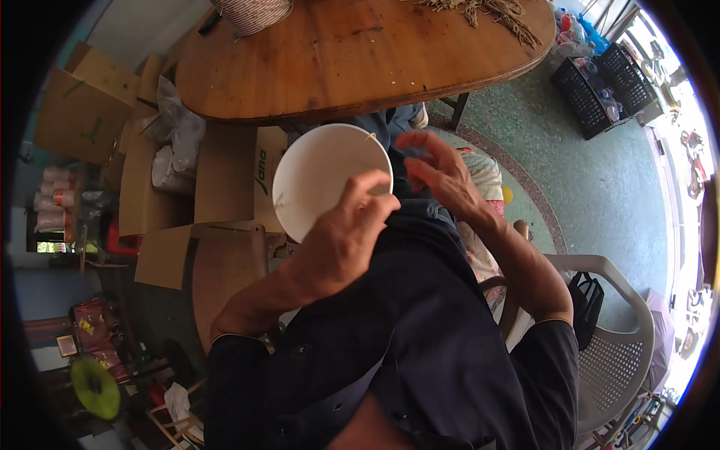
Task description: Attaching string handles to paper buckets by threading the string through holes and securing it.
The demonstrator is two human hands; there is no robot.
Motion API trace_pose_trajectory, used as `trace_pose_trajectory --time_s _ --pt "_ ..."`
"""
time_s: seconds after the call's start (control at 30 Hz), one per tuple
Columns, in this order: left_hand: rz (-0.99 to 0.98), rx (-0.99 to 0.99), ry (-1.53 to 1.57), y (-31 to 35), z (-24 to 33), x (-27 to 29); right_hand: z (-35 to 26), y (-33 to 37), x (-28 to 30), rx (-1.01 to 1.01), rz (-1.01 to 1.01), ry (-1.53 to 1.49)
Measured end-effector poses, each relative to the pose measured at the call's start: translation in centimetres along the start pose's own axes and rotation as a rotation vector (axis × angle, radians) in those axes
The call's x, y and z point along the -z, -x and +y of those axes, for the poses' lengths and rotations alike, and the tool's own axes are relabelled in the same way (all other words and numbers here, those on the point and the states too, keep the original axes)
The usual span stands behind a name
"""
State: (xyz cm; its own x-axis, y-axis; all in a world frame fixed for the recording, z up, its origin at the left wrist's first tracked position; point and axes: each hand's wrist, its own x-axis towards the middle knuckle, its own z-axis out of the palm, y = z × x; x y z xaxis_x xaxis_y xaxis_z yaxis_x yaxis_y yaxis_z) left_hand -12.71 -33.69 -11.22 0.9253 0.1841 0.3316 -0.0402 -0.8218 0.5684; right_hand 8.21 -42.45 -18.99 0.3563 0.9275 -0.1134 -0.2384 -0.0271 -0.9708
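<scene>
A white, round, bucket-like container stands at my lap, its mouth facing up. A thin pale strand sticks out at its far right rim, and a small pale bit shows at its left rim. My left hand hangs over the container's near right side, fingers bent with a gap between thumb and forefinger. To the right of the container my right hand is raised, fingers curved and apart, slightly blurred. I see nothing held in either hand. Whether the left hand touches the rim I cannot tell.
Ahead is a wooden table bearing a woven basket and a bundle of dry plaited strands. Open cardboard boxes stand at left. A plastic chair is at right; a dark crate stands farther off.
</scene>
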Motion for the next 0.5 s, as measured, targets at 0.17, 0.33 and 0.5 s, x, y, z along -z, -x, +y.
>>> trace_pose_trajectory --time_s 0.17,0.33,0.5 --pt "-0.014 0.164 0.179 -0.1 -0.8 6.0 -1.9 0.3 -0.5 0.203 -0.071 0.135" --pt "-0.036 0.299 0.285 -1.1 -1.5 9.5 -1.6 -0.4 -1.4 0.093 -0.037 0.442" --pt "-0.025 0.316 0.534 -1.4 -5.8 9.7 -2.7 0.5 -1.7 0.096 -0.021 0.163"
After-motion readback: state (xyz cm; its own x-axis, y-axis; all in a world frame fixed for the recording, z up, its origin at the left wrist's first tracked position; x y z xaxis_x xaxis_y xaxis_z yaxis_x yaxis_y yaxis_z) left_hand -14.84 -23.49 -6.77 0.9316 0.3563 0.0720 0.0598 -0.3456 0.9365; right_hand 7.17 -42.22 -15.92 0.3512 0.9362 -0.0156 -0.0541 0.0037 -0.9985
